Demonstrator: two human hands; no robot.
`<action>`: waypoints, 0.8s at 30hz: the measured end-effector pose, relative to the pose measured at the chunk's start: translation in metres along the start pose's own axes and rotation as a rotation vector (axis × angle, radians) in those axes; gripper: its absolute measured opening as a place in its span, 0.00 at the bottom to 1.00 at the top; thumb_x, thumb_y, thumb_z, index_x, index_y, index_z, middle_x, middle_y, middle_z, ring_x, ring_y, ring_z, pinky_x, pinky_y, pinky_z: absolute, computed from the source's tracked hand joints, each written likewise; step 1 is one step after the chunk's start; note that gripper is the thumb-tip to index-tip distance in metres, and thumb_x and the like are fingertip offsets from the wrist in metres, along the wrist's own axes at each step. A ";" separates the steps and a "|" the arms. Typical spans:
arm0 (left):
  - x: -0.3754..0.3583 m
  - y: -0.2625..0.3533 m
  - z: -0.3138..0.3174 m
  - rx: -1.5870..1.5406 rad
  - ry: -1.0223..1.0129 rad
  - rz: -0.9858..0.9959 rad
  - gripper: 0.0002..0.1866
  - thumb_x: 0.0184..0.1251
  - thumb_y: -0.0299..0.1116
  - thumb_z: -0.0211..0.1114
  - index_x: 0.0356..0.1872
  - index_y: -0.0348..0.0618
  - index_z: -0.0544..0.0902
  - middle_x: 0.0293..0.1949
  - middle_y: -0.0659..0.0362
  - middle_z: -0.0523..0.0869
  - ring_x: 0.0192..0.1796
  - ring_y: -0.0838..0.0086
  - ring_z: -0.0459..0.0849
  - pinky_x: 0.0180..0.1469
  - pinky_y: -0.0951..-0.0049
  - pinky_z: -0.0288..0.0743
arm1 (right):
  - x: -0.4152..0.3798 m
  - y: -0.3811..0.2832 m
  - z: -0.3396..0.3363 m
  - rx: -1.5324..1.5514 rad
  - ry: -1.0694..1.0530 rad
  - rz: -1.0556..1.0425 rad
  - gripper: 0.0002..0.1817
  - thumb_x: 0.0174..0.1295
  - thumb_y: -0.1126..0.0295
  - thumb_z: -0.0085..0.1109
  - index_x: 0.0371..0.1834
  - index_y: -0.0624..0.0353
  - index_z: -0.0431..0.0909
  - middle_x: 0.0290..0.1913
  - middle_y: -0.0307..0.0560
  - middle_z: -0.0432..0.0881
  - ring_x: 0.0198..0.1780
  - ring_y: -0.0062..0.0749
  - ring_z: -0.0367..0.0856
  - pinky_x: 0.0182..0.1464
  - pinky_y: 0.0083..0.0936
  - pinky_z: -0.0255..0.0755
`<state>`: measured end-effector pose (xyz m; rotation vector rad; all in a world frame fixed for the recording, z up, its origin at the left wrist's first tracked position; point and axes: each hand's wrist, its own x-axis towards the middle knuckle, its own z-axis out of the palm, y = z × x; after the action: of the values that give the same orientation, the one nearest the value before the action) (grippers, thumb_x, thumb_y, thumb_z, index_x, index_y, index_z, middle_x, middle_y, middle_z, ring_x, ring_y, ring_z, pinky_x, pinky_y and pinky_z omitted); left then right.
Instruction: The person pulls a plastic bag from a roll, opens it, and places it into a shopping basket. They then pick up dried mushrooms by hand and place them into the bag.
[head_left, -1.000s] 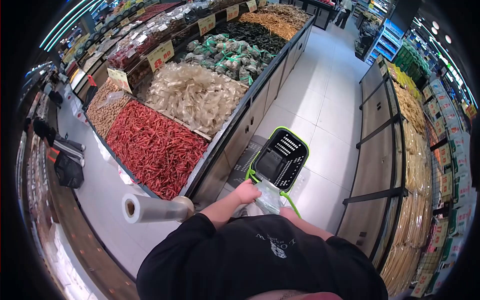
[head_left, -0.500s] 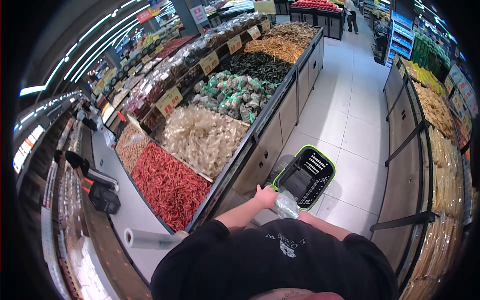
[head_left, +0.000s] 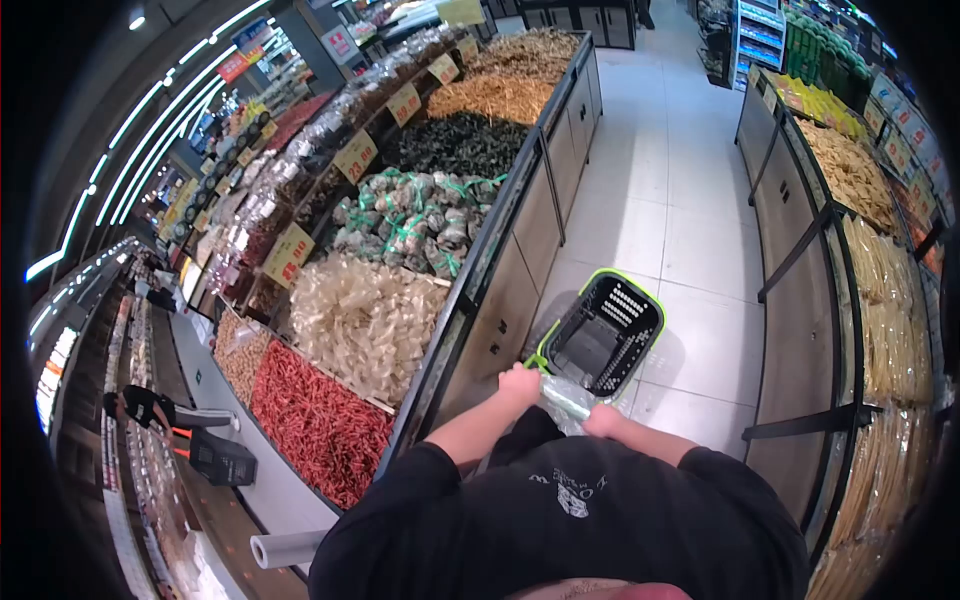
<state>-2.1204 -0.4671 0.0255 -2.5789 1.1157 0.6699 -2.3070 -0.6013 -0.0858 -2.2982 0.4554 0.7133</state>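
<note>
A clear plastic bag (head_left: 566, 397) is stretched between my two hands, in front of my black shirt. My left hand (head_left: 519, 384) is closed at the bag's left end, right by the green handle (head_left: 537, 358) of a shopping basket. The fingers of my right hand (head_left: 601, 421) are closed on the bag's other end. Just beyond the hands is the basket (head_left: 607, 330), black with slotted walls and a bright green rim, with nothing visible in it. Part of its near side is hidden behind the bag.
On the left, a long display counter (head_left: 520, 235) holds dried red chillies (head_left: 318, 425), pale dried slices (head_left: 365, 325) and green-tied bundles (head_left: 415, 220). A plastic roll (head_left: 288, 548) sticks out beside me. Another counter (head_left: 800, 235) borders the tiled aisle. Far left, a person (head_left: 145, 405) bends near a dark basket (head_left: 222, 457).
My right hand has come up into view, and the bag, which hung bunched near my left hand, is drawn out between both hands. The view has shifted slightly to the right.
</note>
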 end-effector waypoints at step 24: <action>0.180 -0.103 -0.016 -0.295 -0.142 0.153 0.16 0.60 0.37 0.62 0.49 0.52 0.89 0.50 0.58 0.89 0.59 0.65 0.83 0.57 0.51 0.73 | 0.134 -0.056 -0.174 -0.316 -0.144 0.278 0.26 0.57 0.54 0.57 0.51 0.63 0.85 0.52 0.60 0.86 0.54 0.51 0.85 0.60 0.41 0.77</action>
<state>-1.9313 -0.5154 -0.0461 -2.6469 1.2586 1.1110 -2.1101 -0.6989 -0.0303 -2.4771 0.6410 1.1507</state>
